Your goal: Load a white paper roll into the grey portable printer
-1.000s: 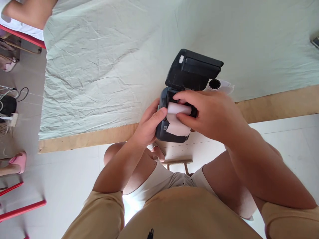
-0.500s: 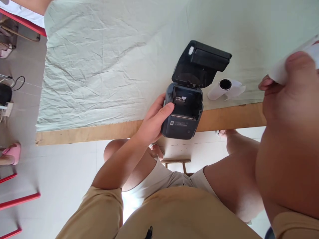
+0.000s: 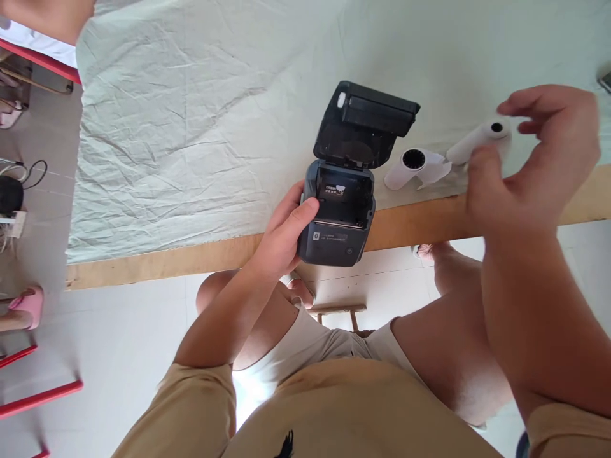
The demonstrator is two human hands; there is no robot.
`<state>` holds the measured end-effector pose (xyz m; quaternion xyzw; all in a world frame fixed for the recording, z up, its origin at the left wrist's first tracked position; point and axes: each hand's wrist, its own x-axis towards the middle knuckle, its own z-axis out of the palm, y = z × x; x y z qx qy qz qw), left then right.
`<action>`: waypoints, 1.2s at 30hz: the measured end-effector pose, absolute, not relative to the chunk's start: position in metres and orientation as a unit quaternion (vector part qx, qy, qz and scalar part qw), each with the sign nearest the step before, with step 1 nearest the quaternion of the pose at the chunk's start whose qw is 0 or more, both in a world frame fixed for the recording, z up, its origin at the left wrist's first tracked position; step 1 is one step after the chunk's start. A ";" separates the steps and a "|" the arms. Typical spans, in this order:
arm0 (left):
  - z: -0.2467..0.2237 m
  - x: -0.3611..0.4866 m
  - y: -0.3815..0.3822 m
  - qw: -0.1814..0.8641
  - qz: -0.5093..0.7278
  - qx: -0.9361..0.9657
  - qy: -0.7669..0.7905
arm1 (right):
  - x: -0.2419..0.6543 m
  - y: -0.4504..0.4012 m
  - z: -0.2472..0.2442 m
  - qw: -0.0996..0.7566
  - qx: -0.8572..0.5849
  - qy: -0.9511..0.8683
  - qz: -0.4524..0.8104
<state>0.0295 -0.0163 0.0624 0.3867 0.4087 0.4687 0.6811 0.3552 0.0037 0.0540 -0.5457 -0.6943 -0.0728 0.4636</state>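
My left hand [image 3: 281,235] is closed around the side of a dark label printer [image 3: 334,248], its thumb over the rim of the paper bay. The printer's lid [image 3: 365,124] stands swung up, and the bay inside holds no roll. On the cloth to the right lies a white paper roll [image 3: 395,178] with a wide black core and a loose torn end. Touching or nearly touching it is a second white roll [image 3: 470,145] with a small core. My right hand [image 3: 534,159] is around this second roll, slightly blurred, thumb and fingers spread apart.
A pale green cloth [image 3: 191,127] covers the table, with a bare wooden edge [image 3: 167,257] towards me. A dark object [image 3: 605,79] shows at the far right. Another person's arm [image 3: 57,19] reaches in at the top left. Red frame bars [image 3: 42,399] stand at the lower left.
My right hand has come in from the right and set the small-core roll down beside the other roll, its fingers opening. The printer sits slightly further left in view, still held.
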 end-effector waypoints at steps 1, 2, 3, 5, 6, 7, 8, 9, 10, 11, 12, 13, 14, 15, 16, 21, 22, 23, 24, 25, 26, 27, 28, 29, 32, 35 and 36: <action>0.063 0.030 -0.016 0.681 0.467 0.389 0.409 | 0.344 0.001 0.057 0.437 -0.542 -0.716 -0.043; 0.063 0.030 -0.016 0.680 0.466 0.390 0.410 | 0.333 0.000 0.058 0.423 -0.526 -0.738 -0.030; 0.064 0.030 -0.016 0.680 0.466 0.391 0.409 | 0.324 -0.001 0.056 0.417 -0.515 -0.749 -0.020; 0.063 0.029 -0.016 0.675 0.470 0.395 0.409 | 0.311 0.002 0.050 0.400 -0.518 -0.756 -0.003; 0.063 0.029 -0.016 0.672 0.472 0.397 0.410 | 0.308 0.004 0.045 0.390 -0.531 -0.752 0.015; 0.062 0.028 -0.016 0.668 0.475 0.399 0.410 | 0.307 0.006 0.042 0.380 -0.546 -0.745 0.039; 0.061 0.028 -0.016 0.666 0.478 0.402 0.409 | 0.307 0.008 0.039 0.373 -0.559 -0.737 0.068; 0.060 0.028 -0.016 0.664 0.481 0.405 0.405 | 0.308 0.008 0.037 0.371 -0.567 -0.729 0.095; 0.060 0.027 -0.015 0.664 0.484 0.406 0.400 | 0.309 0.008 0.036 0.375 -0.570 -0.722 0.117; 0.060 0.027 -0.015 0.664 0.485 0.409 0.395 | 0.309 0.007 0.036 0.381 -0.571 -0.715 0.135; 0.060 0.027 -0.015 0.664 0.486 0.411 0.393 | 0.310 0.006 0.036 0.389 -0.571 -0.709 0.145; 0.060 0.027 -0.015 0.664 0.483 0.414 0.393 | 0.310 0.005 0.037 0.397 -0.571 -0.703 0.147; 0.061 0.028 -0.014 0.665 0.479 0.414 0.397 | 0.310 0.005 0.037 0.400 -0.572 -0.701 0.149; 0.061 0.028 -0.014 0.665 0.474 0.414 0.402 | 0.311 0.005 0.037 0.399 -0.572 -0.701 0.150; 0.062 0.028 -0.014 0.666 0.471 0.413 0.406 | 0.311 0.005 0.036 0.398 -0.569 -0.704 0.151; 0.063 0.029 -0.014 0.666 0.471 0.408 0.410 | 0.313 0.011 0.029 0.429 -0.542 -0.700 0.179; 0.063 0.029 -0.014 0.665 0.471 0.410 0.408 | 0.312 0.011 0.028 0.447 -0.542 -0.690 0.174; 0.063 0.029 -0.014 0.664 0.472 0.413 0.407 | 0.310 0.009 0.029 0.467 -0.542 -0.679 0.165; 0.063 0.029 -0.014 0.663 0.472 0.415 0.406 | 0.307 0.007 0.030 0.486 -0.541 -0.669 0.151; 0.064 0.030 -0.014 0.663 0.472 0.416 0.406 | 0.303 0.005 0.033 0.508 -0.534 -0.663 0.132; 0.064 0.030 -0.014 0.663 0.471 0.416 0.407 | 0.298 0.002 0.036 0.529 -0.520 -0.661 0.112; 0.064 0.030 -0.015 0.664 0.469 0.414 0.409 | 0.292 -0.001 0.041 0.548 -0.501 -0.663 0.096; 0.064 0.031 -0.015 0.666 0.468 0.412 0.411 | 0.285 -0.005 0.046 0.564 -0.478 -0.668 0.086; 0.064 0.031 -0.015 0.666 0.467 0.410 0.412 | 0.278 -0.008 0.051 0.579 -0.447 -0.677 0.080; 0.062 0.032 -0.015 0.661 0.476 0.413 0.407 | 0.254 -0.013 0.064 0.617 -0.357 -0.697 0.076; 0.059 0.032 -0.016 0.655 0.486 0.422 0.396 | 0.239 -0.012 0.067 0.598 -0.345 -0.722 0.041; 0.059 0.031 -0.016 0.654 0.484 0.425 0.396 | 0.238 -0.010 0.065 0.576 -0.357 -0.735 0.029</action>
